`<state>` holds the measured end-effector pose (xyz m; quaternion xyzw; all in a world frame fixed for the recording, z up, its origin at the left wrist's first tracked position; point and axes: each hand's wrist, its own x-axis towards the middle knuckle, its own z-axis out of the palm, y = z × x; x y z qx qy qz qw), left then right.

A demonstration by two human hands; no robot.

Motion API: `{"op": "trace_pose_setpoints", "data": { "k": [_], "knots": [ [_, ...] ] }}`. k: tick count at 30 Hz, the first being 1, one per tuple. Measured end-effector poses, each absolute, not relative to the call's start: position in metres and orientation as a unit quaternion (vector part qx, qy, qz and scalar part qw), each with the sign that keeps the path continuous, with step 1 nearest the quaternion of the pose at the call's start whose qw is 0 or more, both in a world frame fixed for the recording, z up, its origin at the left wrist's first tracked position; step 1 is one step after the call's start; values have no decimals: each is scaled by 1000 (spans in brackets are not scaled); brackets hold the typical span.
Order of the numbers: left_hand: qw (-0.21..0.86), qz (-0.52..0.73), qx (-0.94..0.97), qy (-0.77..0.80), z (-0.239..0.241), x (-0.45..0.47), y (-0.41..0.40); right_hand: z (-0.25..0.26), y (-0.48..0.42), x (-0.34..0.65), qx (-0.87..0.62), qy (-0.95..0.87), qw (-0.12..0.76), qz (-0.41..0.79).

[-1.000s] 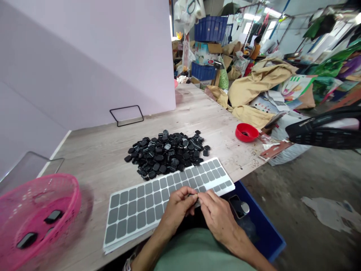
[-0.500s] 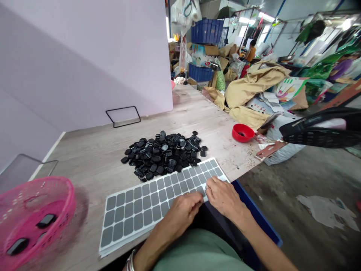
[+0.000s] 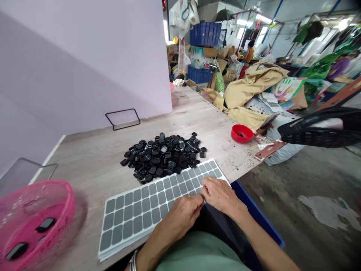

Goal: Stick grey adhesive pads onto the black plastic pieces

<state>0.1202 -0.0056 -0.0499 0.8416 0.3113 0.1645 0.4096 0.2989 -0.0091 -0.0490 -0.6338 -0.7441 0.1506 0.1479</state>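
Clearly curled hands [image 3: 186, 210] [image 3: 220, 194], perhaps touching sheet [image 3: 141, 212]

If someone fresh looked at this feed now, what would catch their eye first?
Probably the heap of small black plastic pieces on the table, just beyond the white sheet of gray rounded rectangles. Next, the left hand and right hand, close together at the sheet's near edge. Then the pink basket at lower left and red bowl by the table's right edge.

From mid-view, a wall [image 3: 84, 56] is seen at ten o'clock; crates [image 3: 205, 33] are stacked towards one, sacks [image 3: 239, 92] are heaped at two.
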Motion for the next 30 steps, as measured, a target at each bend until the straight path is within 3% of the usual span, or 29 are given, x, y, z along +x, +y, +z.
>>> {"op": "trace_pose_setpoints", "data": {
  "k": [7, 11, 14, 21, 24, 30],
  "knots": [
    [443, 180, 797, 369, -46, 111, 0, -41, -7, 317, -591, -719, 243, 274],
    [325, 240, 769, 495, -44, 101, 26, -43, -19, 320, -601, -639, 324, 353],
    [228, 190, 784, 546, -46, 101, 51, -45, -25, 319, -610, -617, 339, 365],
    [241, 192, 759, 574, -50, 107, 78, -53, -36, 321, -612, -606, 349, 370],
    [294, 217, 740, 564, -38, 102, 74, -57, -40, 321, -596, -577, 373, 416],
    [755, 306, 413, 407, -29, 101, 31, -50, -44, 295, -501, -535, 401, 549]
  ]
}}
